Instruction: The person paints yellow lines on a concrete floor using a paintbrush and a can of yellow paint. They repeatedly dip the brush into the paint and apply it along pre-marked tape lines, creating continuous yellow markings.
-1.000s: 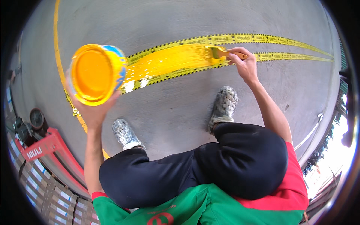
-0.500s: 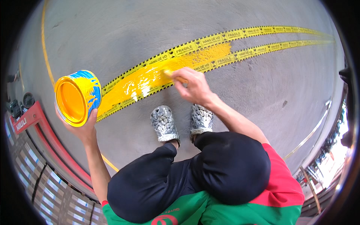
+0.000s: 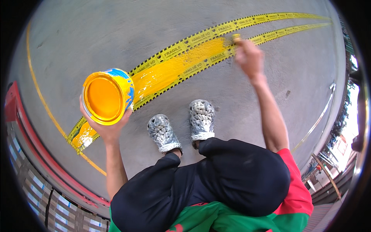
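Note:
My left hand (image 3: 108, 129) is wrapped round a blue and yellow paint can (image 3: 126, 87), tilted so its yellow paint shows through the open top. Paint has run down its outer wall. In my right hand (image 3: 249, 58), slightly blurred, is a paintbrush (image 3: 236, 38); its yellow bristles show, while my fingers hide most of the handle. The brush is just beyond the right end of a yellow painted strip (image 3: 170, 71) on the floor. Two yellow tapes, a far tape (image 3: 201, 38) and a near tape (image 3: 193, 70), border the strip. Whether the bristles touch the floor I cannot tell.
My patterned clogs (image 3: 202, 116) stand on the grey concrete floor (image 3: 228, 100), close to the near tape. A thin yellow floor line (image 3: 36, 85) runs along the left. Beyond it are a red metal bar (image 3: 29, 127) and stacked pallets (image 3: 58, 208). A wooden pole (image 3: 327, 176) leans at right.
My right hand has carried the brush rightward and away from me, from mid-strip to its right end. The view has shifted, and the can appears farther right, still in my left hand.

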A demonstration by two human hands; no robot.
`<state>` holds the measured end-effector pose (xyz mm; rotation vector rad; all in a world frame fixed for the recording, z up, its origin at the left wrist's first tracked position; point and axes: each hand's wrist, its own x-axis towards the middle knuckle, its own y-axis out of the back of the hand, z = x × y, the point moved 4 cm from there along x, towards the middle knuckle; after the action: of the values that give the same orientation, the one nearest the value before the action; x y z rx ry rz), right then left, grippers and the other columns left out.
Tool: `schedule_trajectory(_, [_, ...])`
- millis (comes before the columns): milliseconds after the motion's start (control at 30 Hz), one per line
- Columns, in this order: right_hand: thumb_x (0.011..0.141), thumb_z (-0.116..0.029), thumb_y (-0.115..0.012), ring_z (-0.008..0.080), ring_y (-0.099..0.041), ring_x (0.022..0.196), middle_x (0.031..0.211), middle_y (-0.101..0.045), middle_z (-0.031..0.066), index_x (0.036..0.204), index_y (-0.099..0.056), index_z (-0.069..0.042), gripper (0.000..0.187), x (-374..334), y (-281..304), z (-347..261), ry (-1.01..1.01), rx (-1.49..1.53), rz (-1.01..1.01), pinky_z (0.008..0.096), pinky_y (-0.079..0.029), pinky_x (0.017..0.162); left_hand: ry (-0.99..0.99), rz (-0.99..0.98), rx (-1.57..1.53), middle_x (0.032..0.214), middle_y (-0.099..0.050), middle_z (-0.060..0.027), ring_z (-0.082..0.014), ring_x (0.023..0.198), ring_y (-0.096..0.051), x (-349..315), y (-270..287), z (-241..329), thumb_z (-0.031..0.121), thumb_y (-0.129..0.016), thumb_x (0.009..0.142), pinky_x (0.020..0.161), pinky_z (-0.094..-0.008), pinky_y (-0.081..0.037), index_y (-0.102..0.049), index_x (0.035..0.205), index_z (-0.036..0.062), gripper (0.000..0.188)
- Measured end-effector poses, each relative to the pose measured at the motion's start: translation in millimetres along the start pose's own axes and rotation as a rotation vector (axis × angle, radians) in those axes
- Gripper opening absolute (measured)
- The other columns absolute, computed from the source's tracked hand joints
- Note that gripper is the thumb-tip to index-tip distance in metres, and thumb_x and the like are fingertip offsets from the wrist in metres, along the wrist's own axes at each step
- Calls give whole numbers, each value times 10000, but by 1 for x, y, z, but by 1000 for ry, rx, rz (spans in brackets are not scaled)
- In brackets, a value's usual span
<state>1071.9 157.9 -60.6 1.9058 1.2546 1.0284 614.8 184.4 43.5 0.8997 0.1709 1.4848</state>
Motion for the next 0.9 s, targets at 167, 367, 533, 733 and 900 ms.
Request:
schedule_trajectory(167, [854, -14, -648, 232, -692, 714, 850, -715, 154, 980, -684, 1, 132, -46, -67, -118, 274, 573, -107, 331, -580, 609, 49, -19, -47, 1477, -428, -138, -285, 1394, -430, -12, -6, 3, 356, -1000, 537, 1189, -442, -320, -257, 1525, 24, 1281])
schedule_trajectory(367, [914, -58, -674, 144, -686, 651, 876, -762, 123, 1038, -742, -30, 144, -16, -43, -59, -192, 582, -86, 235, -540, 532, 22, -75, 32, 1507, -409, -146, -294, 1404, -421, -19, -5, 4, 327, -1004, 531, 1201, -440, -301, -227, 1539, 22, 1308])
schedule_trajectory(533, [919, -28, -614, 201, -735, 818, 1020, -746, 171, 1074, -717, -26, 186, 19, 14, 15, -130, -67, 197, 324, -621, 656, 109, -68, -69, 1522, -396, -150, -298, 1411, -413, -27, -8, 0, 263, -1000, 535, 1216, -446, -278, -197, 1549, 22, 1316])
schedule_trajectory(733, [855, 2, -619, 319, -703, 818, 921, -686, 188, 1056, -643, 10, 203, -12, -55, -88, 269, 195, 36, 397, -598, 709, 85, -56, 0, 1525, -385, -149, -301, 1421, -398, -24, -9, -2, 258, -994, 542, 1218, -451, -278, -188, 1551, 31, 1311])
schedule_trajectory(900, [907, -73, -689, 185, -739, 735, 885, -759, 140, 1035, -731, -12, 148, -31, -97, -140, -82, 961, -227, 296, -608, 663, 31, -60, 21, 1524, -385, -151, -306, 1421, -395, -19, -6, -4, 294, -990, 547, 1219, -460, -271, -186, 1550, 32, 1312])
